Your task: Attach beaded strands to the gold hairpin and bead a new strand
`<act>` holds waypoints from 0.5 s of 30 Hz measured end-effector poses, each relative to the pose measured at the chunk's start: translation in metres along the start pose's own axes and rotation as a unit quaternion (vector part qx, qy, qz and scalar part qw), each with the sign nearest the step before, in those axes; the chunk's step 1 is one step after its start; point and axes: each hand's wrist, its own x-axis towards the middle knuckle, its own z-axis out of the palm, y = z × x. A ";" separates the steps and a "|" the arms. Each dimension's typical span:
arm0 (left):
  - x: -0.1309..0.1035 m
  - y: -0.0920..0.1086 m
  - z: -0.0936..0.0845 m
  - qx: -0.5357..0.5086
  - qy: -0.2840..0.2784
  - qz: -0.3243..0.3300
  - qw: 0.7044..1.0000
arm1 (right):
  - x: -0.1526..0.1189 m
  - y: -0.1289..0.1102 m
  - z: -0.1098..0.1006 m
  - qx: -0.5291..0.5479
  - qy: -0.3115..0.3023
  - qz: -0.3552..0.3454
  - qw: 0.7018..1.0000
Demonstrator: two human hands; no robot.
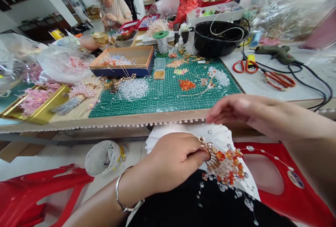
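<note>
My left hand [178, 160] is closed on the metal end of a beaded ornament [228, 167] above my lap. Orange and clear beads fan out from its gold-coloured, ribbed base, and strands of clear beads hang or stretch out from it. Above the ornament, near the table's front edge, is my right hand [236, 110], blurred, its fingers reaching left and close together; whether they hold anything cannot be made out. Behind the hands, a green cutting mat [162, 97] bears orange beads [187, 84] and a pile of clear beads [133, 89].
A glue gun [278, 54], red-handled pliers [279, 80] and a black bowl [220, 40] are at the right. A bead box [123, 61] and gold tray [47, 104] stand left. A person [118, 8] sits beyond the table; a bucket [105, 158] is below.
</note>
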 end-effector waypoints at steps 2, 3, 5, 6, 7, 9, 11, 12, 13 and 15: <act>0.002 0.001 0.002 0.013 -0.016 -0.013 1.000 | 0.013 -0.009 0.006 0.013 -0.150 0.013 0.988; 0.002 0.000 0.003 0.017 -0.017 -0.023 0.999 | 0.016 -0.012 0.011 0.006 -0.189 0.016 0.982; 0.002 -0.002 0.003 0.013 -0.020 -0.047 0.999 | 0.017 -0.015 0.021 -0.045 -0.195 0.016 0.980; 0.002 -0.003 0.003 0.007 -0.023 -0.060 0.998 | 0.015 -0.015 0.026 -0.085 -0.173 0.010 0.981; 0.002 -0.005 0.002 -0.001 -0.025 -0.074 0.997 | 0.012 -0.014 0.031 -0.133 -0.143 -0.002 0.981; 0.002 -0.007 0.000 -0.018 -0.029 -0.101 0.994 | 0.006 -0.013 0.041 -0.227 -0.072 -0.044 0.970; 0.003 -0.008 -0.001 -0.038 -0.032 -0.117 0.992 | 0.000 -0.012 0.048 -0.269 -0.023 -0.094 0.958; 0.004 -0.009 -0.002 -0.047 -0.033 -0.121 0.991 | -0.002 -0.012 0.050 -0.268 -0.012 -0.111 0.957; 0.004 -0.010 -0.002 -0.057 -0.035 -0.122 0.990 | -0.004 -0.011 0.052 -0.258 -0.007 -0.121 0.958; 0.005 -0.013 -0.001 -0.076 -0.032 -0.121 0.989 | -0.006 -0.008 0.053 -0.223 0.004 -0.124 0.967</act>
